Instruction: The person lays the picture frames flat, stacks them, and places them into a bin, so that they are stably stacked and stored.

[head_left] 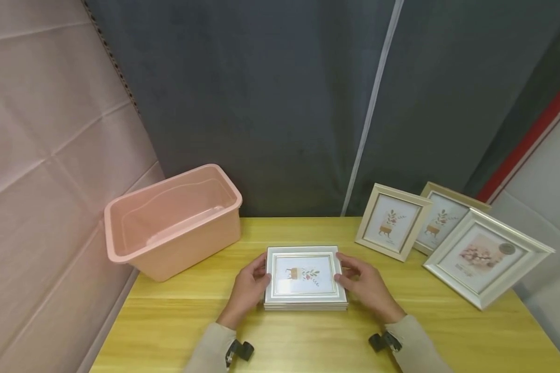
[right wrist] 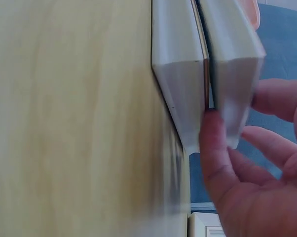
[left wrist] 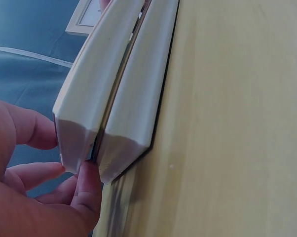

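Observation:
A silver-white picture frame (head_left: 304, 274) with a plant print lies face up on another pale frame (left wrist: 131, 113), its print turned sideways. The left hand (head_left: 248, 285) grips the upper frame at its left side. On the opposite side the right hand (head_left: 364, 285) holds the same frame. A narrow gap separates the two frames in both wrist views, and a digit of each hand reaches into it. In the right wrist view, the lower frame (right wrist: 180, 79) rests on the table. The lower frame's picture is hidden.
A pink plastic bin (head_left: 191, 233) stands at the back left of the wooden table (head_left: 308, 342). To the right stand a gold-edged frame (head_left: 393, 223), another gold-edged frame (head_left: 441, 220) partly hidden, and a larger silver frame (head_left: 487, 256). A dark curtain (head_left: 270, 103) hangs behind.

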A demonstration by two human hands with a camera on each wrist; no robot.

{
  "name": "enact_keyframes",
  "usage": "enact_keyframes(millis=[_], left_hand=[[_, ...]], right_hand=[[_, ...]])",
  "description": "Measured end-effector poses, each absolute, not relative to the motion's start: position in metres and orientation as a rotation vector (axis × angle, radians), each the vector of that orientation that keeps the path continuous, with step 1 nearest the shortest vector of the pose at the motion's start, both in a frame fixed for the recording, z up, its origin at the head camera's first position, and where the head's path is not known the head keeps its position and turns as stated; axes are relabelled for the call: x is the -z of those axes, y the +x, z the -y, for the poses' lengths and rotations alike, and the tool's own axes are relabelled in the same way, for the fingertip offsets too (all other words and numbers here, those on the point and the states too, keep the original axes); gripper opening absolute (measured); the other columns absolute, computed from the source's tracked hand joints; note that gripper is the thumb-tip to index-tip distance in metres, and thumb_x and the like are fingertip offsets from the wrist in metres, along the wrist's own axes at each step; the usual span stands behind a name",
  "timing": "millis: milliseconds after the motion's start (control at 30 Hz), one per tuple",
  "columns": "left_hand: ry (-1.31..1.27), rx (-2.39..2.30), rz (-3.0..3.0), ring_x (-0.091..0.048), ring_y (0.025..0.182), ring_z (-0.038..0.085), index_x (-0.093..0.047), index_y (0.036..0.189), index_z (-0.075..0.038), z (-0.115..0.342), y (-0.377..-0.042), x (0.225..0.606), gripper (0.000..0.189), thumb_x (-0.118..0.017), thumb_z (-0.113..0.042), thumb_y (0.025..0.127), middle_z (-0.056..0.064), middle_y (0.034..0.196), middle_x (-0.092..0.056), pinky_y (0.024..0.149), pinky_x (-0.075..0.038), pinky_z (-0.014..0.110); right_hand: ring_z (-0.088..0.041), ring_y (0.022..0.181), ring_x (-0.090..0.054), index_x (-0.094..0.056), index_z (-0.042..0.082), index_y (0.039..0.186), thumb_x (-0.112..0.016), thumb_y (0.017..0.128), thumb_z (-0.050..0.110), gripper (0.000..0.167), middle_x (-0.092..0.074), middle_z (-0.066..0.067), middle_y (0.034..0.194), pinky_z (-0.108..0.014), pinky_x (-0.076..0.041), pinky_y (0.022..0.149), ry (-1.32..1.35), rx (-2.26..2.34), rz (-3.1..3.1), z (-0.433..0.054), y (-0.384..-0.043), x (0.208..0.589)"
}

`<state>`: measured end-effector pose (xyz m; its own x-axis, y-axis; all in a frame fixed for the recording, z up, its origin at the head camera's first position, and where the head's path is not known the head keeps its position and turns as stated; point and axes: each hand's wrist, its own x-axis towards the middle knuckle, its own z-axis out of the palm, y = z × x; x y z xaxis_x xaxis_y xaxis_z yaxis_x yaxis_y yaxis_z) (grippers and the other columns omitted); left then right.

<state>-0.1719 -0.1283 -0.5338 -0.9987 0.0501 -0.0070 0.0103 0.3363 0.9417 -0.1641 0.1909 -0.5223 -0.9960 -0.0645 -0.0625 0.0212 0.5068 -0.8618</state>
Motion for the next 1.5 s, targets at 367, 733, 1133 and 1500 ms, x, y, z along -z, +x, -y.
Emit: enact_keyframes(millis=[367,733,1133,1500], left_hand=[[0.011,-1.722,-2.577,-0.068,0.110,0.021,-0.057,0.153,-0.012,0.129,-0.169,0.532,0.057,-0.065,-0.005,0.097,0.010,0.134,-0.070,0.088,-0.058,0.029],[0.035,-1.703,-2.525,-0.064,0.121,0.028,-0.058,0.153,-0.020,0.131,-0.165,0.532,0.054,-0.066,-0.010,0.100,0.012,0.136,-0.068,0.096,-0.057,0.040],[0.045,-1.644,-2.551,-0.063,0.122,0.029,-0.066,0.145,-0.023,0.131,-0.164,0.525,0.047,-0.069,-0.013,0.099,0.013,0.137,-0.066,0.092,-0.054,0.037],[0.051,-1.659,-2.532,-0.064,0.124,0.030,-0.064,0.147,-0.023,0.131,-0.165,0.526,0.049,-0.070,-0.014,0.099,0.012,0.134,-0.069,0.092,-0.057,0.039]], right_hand=[[-0.017,0.094,-0.065,-0.063,0.017,0.148,-0.080,0.095,0.018,0.055,-0.073,-0.007,0.113,-0.026,-0.054,0.072,-0.070,1.437,-2.661,-0.190,-0.165,0.523],[-0.018,0.099,-0.066,-0.062,0.018,0.149,-0.081,0.094,0.022,0.058,-0.070,-0.010,0.128,-0.028,-0.055,0.075,-0.112,1.466,-2.596,-0.199,-0.166,0.523],[-0.027,0.113,-0.069,-0.057,0.017,0.152,-0.078,0.098,0.022,0.058,-0.062,-0.013,0.147,-0.028,-0.059,0.081,-0.280,1.440,-2.706,-0.213,-0.168,0.503],[-0.031,0.111,-0.072,-0.063,0.009,0.142,-0.077,0.098,0.017,0.047,-0.067,-0.015,0.138,-0.030,-0.062,0.084,-0.493,1.486,-2.839,-0.227,-0.170,0.468]])
